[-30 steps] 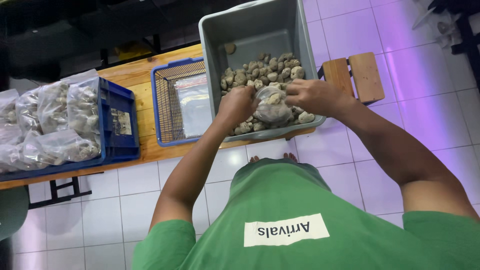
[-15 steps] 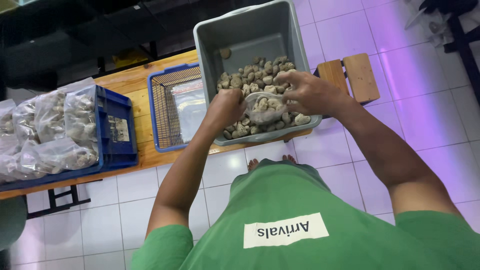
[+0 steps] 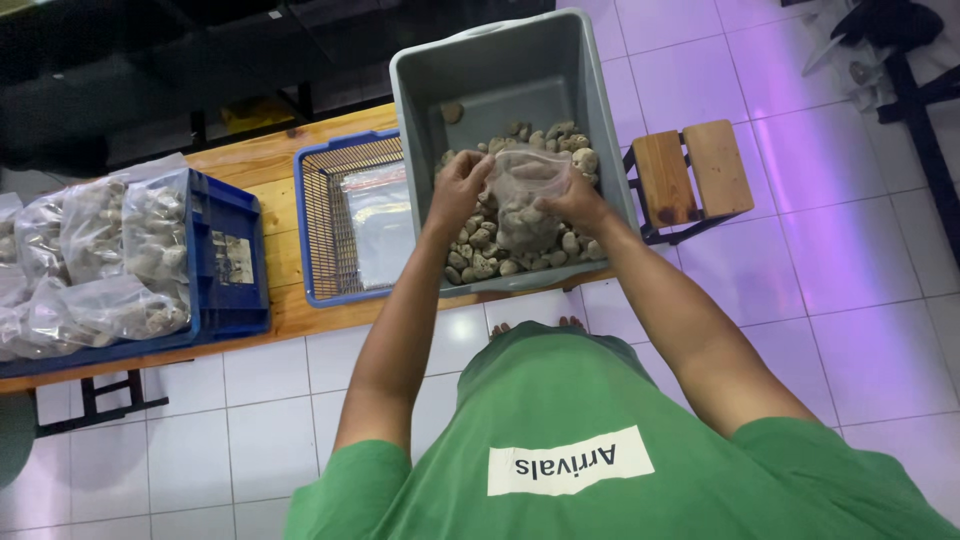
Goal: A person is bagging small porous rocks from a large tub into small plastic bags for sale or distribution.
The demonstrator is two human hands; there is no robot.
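My left hand (image 3: 458, 190) and my right hand (image 3: 572, 203) both pinch the top of a clear bag (image 3: 525, 205) of stones, over the gray tub (image 3: 480, 85).

both bare arms reach forward, elbows bent. the left hand (image 3: 457, 190) and right hand (image 3: 572, 203) face each other, fingers curled shut in a pinching grip.

Matt grey plastic tub (image 3: 520, 75), clear glossy plastic bag (image 3: 525, 200), rough stones (image 3: 480, 245).
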